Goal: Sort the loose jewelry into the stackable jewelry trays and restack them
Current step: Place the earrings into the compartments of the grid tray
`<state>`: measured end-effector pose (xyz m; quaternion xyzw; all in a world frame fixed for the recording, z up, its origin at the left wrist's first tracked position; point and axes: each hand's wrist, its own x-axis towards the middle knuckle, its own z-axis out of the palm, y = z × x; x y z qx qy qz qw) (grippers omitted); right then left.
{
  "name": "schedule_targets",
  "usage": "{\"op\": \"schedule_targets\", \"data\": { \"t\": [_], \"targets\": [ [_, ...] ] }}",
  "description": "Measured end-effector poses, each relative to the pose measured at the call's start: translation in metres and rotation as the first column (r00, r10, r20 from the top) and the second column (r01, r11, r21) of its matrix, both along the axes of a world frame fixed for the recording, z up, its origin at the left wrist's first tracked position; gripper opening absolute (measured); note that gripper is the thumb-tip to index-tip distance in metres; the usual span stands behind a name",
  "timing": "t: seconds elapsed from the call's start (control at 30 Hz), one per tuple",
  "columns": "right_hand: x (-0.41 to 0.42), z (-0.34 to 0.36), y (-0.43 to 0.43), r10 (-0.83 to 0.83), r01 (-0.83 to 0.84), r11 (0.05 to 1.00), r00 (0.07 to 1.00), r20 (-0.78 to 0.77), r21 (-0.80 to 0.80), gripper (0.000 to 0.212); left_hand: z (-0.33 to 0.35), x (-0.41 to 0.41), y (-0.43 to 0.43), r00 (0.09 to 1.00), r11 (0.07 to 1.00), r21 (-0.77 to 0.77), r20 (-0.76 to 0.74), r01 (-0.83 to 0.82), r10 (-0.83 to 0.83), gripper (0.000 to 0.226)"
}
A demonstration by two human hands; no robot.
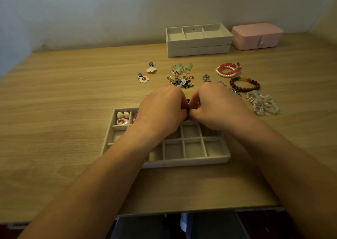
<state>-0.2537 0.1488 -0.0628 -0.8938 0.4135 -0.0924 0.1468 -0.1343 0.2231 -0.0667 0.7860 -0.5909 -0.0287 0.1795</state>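
Observation:
A cream tray (217, 161) with many small compartments lies near the table's front edge. Its far-left cell holds heart earrings (123, 114) and a pink ring-shaped piece (121, 122). My left hand (162, 109) and my right hand (217, 105) meet above the tray's far edge, fingers curled, pinching a small dark piece of jewelry (187, 103) between them. Most of that piece is hidden. Loose jewelry lies beyond: flower earrings (145, 79), a heap of small earrings (180, 78), a red and pearl bracelet pair (227, 70), a dark red bead bracelet (244, 83), pale bead bracelets (264, 102).
Two stacked cream trays (198, 41) stand at the back, the top one with three bare cells. A shut pink jewelry box (257, 35) sits to their right by the wall. Bare wood (63, 102) stretches over the table's left half.

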Motion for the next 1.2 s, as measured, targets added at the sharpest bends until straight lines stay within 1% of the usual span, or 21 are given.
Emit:
{"op": "schedule_targets", "data": {
  "t": [0.17,0.3,0.4,0.47,0.67,0.8,0.9,0.97,1.03,1.1,1.2],
  "targets": [
    [0.001,0.000,0.000,-0.009,0.009,1.000,1.000,0.007,0.027,0.012,0.005,-0.003,0.004,0.997,1.000,0.009,0.069,-0.029,0.029,0.016],
    [0.001,0.000,-0.001,-0.022,0.021,0.998,0.999,0.028,0.057,0.004,0.002,-0.007,0.004,0.979,0.995,0.066,0.194,-0.078,0.063,0.020],
    [0.001,-0.001,-0.001,-0.034,0.031,0.997,0.999,0.037,0.071,0.004,0.002,-0.006,0.003,0.978,0.991,0.112,0.204,-0.067,0.043,0.020],
    [0.001,-0.001,-0.001,-0.037,0.034,0.996,0.999,0.040,0.080,0.004,0.001,-0.006,0.003,0.979,0.993,0.111,0.202,-0.044,0.020,0.020],
    [0.000,0.000,-0.001,-0.035,0.030,0.997,0.997,0.066,0.070,0.004,0.001,-0.001,0.003,0.997,1.000,0.028,0.079,-0.005,0.003,0.014],
    [0.000,0.001,0.000,-0.032,0.030,0.999,0.998,0.062,0.037,0.006,0.001,-0.004,0.002,0.995,0.999,-0.049,0.093,-0.022,0.027,0.016],
    [0.002,0.000,0.003,-0.034,0.033,0.999,0.999,0.033,0.017,0.007,-0.001,-0.005,0.000,0.996,0.998,-0.044,0.080,-0.045,0.048,0.017],
    [0.001,0.000,0.003,-0.032,0.032,0.999,0.999,0.043,0.004,0.008,-0.001,-0.004,0.000,0.997,0.997,-0.051,0.063,-0.050,0.053,0.016],
    [0.001,-0.001,0.004,-0.029,0.029,1.000,0.998,0.064,0.004,0.008,0.000,0.001,0.002,0.997,0.995,-0.075,0.016,-0.071,0.073,0.014],
    [0.000,-0.001,0.003,-0.029,0.029,1.000,0.995,0.096,0.009,0.009,0.005,0.010,0.004,0.991,0.985,-0.125,-0.067,-0.123,0.116,0.012],
    [-0.004,0.001,-0.004,-0.030,0.021,0.998,0.985,0.172,0.056,0.013,0.012,0.026,0.007,0.973,0.966,-0.177,-0.170,-0.187,0.157,0.009]
  ]
}}
